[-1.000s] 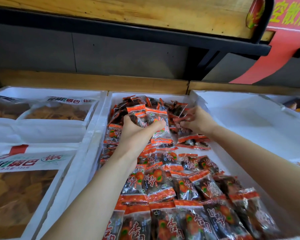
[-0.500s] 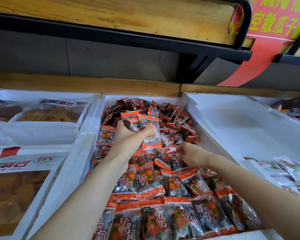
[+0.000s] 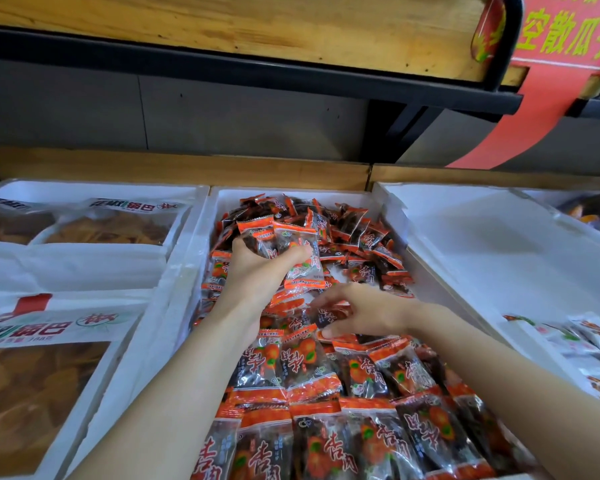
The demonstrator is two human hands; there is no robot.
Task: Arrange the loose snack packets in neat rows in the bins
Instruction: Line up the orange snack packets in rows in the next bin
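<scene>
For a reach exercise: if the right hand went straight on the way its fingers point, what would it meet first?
Likely the left hand near its wrist, though depth is unclear; the right hand pinches a packet.

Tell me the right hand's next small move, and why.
Probably lay the snack packet pinched in the right hand flat against the top neat row: it hovers just there, while the left hand holds a bunch of packets ready above the loose pile.

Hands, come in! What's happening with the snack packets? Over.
Left hand grips a bunch of packets over the loose heap. Right hand pinches one packet at the far edge of the neat rows. Nothing blocking the bin.
</scene>
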